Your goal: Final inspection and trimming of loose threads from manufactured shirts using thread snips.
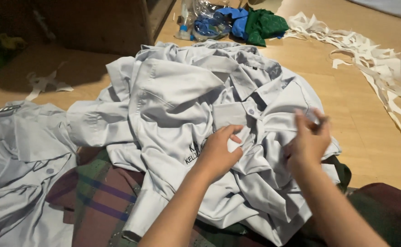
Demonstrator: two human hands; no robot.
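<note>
A heap of pale grey shirts (177,100) lies on a wooden floor (369,137) in front of me. My left hand (218,153) pinches a fold of grey shirt cloth near a buttoned placket, fingers closed on it. A little to the right, my right hand (308,139) grips another bunched part of the same pile, slightly blurred. Both forearms reach in from the lower edge. Dark lettering shows on the cloth beside my left hand.
Another grey shirt (17,164) lies flat at the left. A plaid cloth in maroon and green (99,196) covers my lap. White cloth strips (379,64) are scattered at the right. Blue and green fabric (250,23) and clear plastic lie at the back, beside a wooden cabinet (104,23).
</note>
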